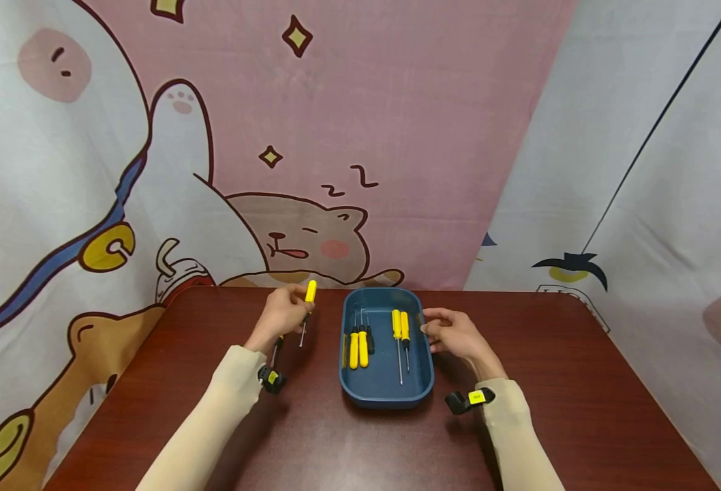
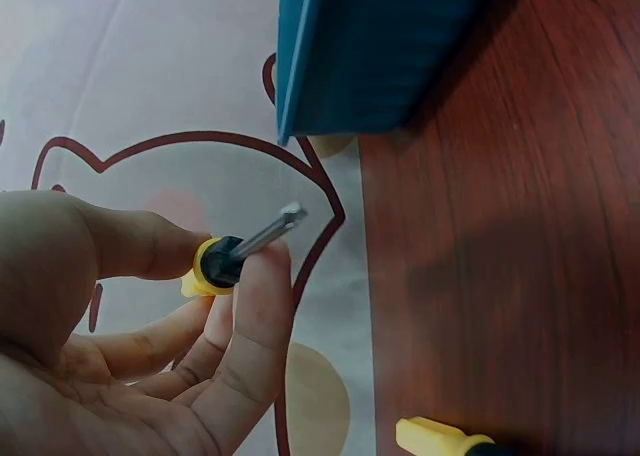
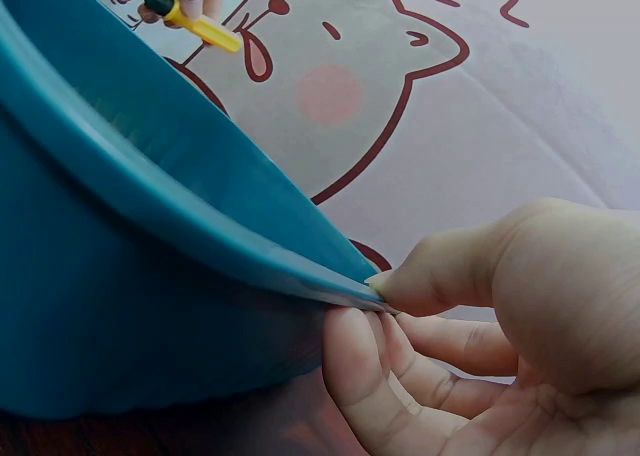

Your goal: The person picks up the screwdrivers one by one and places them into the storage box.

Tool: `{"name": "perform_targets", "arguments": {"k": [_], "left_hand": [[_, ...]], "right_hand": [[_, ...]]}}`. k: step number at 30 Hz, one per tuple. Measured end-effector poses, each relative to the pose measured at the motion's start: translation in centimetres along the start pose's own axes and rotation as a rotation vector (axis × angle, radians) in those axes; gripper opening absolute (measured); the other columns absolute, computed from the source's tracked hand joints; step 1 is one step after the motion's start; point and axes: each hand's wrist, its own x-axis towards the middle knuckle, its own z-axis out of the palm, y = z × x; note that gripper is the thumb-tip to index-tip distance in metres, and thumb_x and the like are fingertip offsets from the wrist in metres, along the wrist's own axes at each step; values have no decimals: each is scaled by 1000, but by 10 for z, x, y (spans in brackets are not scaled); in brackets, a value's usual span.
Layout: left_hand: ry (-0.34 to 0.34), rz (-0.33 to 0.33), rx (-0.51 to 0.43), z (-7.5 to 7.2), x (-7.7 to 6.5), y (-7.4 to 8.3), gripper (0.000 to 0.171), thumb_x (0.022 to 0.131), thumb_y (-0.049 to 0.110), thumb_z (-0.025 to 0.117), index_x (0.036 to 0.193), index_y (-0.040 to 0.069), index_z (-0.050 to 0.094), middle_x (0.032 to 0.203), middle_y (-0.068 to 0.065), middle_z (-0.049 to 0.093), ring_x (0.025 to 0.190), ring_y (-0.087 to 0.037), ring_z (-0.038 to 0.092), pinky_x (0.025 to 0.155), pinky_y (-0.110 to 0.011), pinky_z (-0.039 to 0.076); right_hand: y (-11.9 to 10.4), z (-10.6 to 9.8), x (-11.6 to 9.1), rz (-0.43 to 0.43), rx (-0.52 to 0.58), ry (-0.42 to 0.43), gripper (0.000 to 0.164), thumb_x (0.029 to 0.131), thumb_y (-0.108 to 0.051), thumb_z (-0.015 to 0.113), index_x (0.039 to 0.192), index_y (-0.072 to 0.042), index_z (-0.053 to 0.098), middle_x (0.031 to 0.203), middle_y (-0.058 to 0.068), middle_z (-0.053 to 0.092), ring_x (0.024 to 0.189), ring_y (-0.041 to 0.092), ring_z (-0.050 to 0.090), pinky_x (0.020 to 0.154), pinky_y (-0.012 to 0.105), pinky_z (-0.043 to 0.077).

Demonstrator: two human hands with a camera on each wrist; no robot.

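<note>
My left hand pinches a yellow-and-black screwdriver above the table, left of a blue tray. Its handle points up and its metal shaft slants down; in the left wrist view the tip faces the camera. On the tray's right side, my right hand grips the rim between thumb and fingers. Inside the tray, two yellow screwdrivers and a dark one lie at the left, with two more yellow-handled screwdrivers at the right.
Another screwdriver lies on the brown table beside my left wrist, partly hidden by it; its yellow handle shows in the left wrist view. A printed cloth hangs behind the table's far edge.
</note>
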Motion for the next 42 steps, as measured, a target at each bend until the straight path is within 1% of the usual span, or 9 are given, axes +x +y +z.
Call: {"name": "perform_targets", "arguments": {"k": [3,8,10,15,17,21,27,36,42], "left_hand": [[-3,1,-1,3,0,4,43,97,15,69,137,3,58,103,-17,67,60,-18,65,58,-33,62],[-4,9,-22,9,0,13,43,97,14,69,136,3,58,104,-17,66,66,-21,67,64,-41,64],[-5,9,-28,12,-1,16,42,96,14,70,136,3,59,103,-17,66,65,-21,67,63,-41,64],[-9,21,-33,19,-1,22,42,96,13,71,135,3,60,101,-17,66,58,-20,65,56,-33,62],[-9,32,-37,21,-1,23,42,96,13,71,135,3,60,100,-17,67,57,-19,64,55,-33,61],[-16,45,-45,27,-1,27,42,96,13,71,135,2,60,98,-17,67,55,-19,64,59,-38,63],[-35,43,-65,34,-2,35,42,95,11,72,134,2,60,95,-16,66,52,-19,63,55,-33,61],[-69,26,-60,49,-3,46,41,96,12,71,134,2,59,96,-15,65,63,-20,66,58,-30,62],[-108,33,-51,60,-2,49,41,97,14,70,135,1,59,96,-14,66,61,-20,66,55,-27,61]], "right_hand": [[0,0,0,1,-1,1,48,97,-12,67,141,1,54,105,18,68,77,20,65,69,34,63],[2,-1,0,4,5,1,48,98,-12,67,142,1,54,106,19,67,77,21,65,70,34,63],[2,-1,0,5,7,2,48,98,-12,67,142,1,54,106,19,67,77,21,65,70,34,63],[2,-1,0,6,3,2,48,98,-12,67,142,0,54,106,19,67,78,21,65,69,34,63],[2,-1,0,5,1,2,48,98,-12,67,142,0,54,107,19,67,78,21,65,69,34,63],[2,-1,-1,12,1,7,48,98,-12,67,142,0,54,108,19,68,78,21,66,70,34,63],[2,-1,0,7,-3,4,48,98,-13,67,142,0,54,107,19,69,77,21,65,69,33,63],[1,-1,-1,0,4,0,48,97,-11,66,141,2,54,105,19,68,76,21,65,69,33,63],[1,-1,0,3,1,2,48,97,-11,67,142,1,54,107,20,68,76,21,65,69,34,63]]}}
